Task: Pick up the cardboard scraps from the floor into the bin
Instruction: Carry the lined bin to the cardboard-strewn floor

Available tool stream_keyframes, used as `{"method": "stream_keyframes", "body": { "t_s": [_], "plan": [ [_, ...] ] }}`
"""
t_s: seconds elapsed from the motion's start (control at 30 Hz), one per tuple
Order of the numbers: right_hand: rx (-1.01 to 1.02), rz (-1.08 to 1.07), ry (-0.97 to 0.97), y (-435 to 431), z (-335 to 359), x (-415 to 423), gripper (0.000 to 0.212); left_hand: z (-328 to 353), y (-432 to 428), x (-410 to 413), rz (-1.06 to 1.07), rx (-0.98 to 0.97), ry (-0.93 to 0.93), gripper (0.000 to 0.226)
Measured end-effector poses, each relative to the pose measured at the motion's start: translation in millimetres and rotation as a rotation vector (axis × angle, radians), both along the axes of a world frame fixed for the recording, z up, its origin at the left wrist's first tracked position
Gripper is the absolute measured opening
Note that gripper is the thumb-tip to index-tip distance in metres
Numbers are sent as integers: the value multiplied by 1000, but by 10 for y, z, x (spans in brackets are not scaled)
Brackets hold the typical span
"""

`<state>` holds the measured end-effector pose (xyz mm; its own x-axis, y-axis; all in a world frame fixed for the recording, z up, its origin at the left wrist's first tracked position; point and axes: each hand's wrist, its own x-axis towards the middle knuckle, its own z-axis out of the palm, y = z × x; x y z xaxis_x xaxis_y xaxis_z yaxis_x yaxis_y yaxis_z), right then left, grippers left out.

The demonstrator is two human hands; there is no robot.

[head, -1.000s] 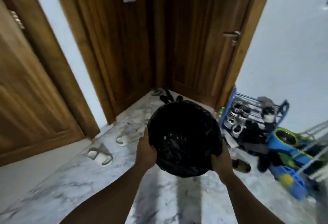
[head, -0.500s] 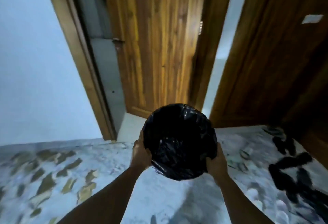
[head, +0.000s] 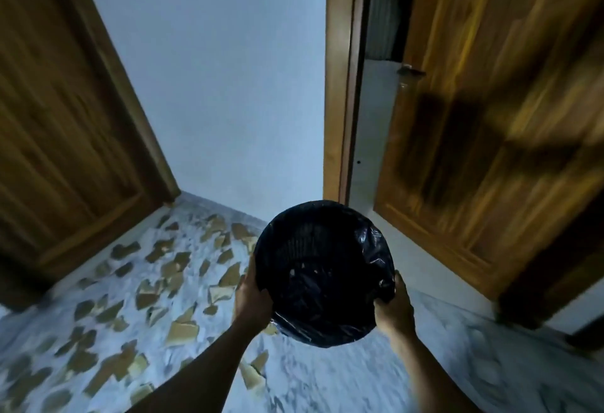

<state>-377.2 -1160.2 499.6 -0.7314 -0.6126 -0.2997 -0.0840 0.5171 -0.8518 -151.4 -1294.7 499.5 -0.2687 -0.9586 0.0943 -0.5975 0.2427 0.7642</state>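
both hands (head: 253, 298) grip bin (head: 323, 272) above scraps (head: 181, 331).

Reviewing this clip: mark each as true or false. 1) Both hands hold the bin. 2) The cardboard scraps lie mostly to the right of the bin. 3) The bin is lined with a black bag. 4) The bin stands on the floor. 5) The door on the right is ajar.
1) True: the left hand and the right hand grip the bin on opposite sides.
2) False: the cardboard scraps lie scattered on the floor to the left of the bin.
3) True: a black bag lines it.
4) False: it is held up in the air, tilted toward the camera.
5) True: the door on the right stands partly open.
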Motion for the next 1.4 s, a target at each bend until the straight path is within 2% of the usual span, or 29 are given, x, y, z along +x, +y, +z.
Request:
{"method": "stream_keyframes", "body": {
  "t_s": [0.07, 0.23, 0.43, 0.57, 0.7, 1.0, 1.17, 1.4],
  "plan": [
    [17, 56, 33, -289, -28, 116, 67, -72, -147, 201, 53, 23, -45, 77],
    [79, 166, 50, -810, -109, 559, 65, -183, -363, 750, 189, 129, -18, 77],
    [151, 261, 43, -1319, -269, 1189, 76, -292, -643, 1428, 291, 189, -14, 75],
    [166, 331, 61, -1664, -317, 1876, 75, -448, -886, 2184, 363, 248, 13, 77],
    [191, 379, 78, -2068, -371, 2713, 76, -475, -1102, 3052, 397, 227, 42, 76],
    [188, 587, 77, -2947, -781, 4679, 77, -771, -1425, 5112, 616, 265, 56, 84],
    [214, 694, 121, -3343, -1070, 5421, 74, -925, -1487, 5793, 780, 291, 74, 76],
    [204, 853, 133, -3683, -1389, 6241, 71, -1224, -1416, 6410, 990, 354, 124, 80]
  ]
}}
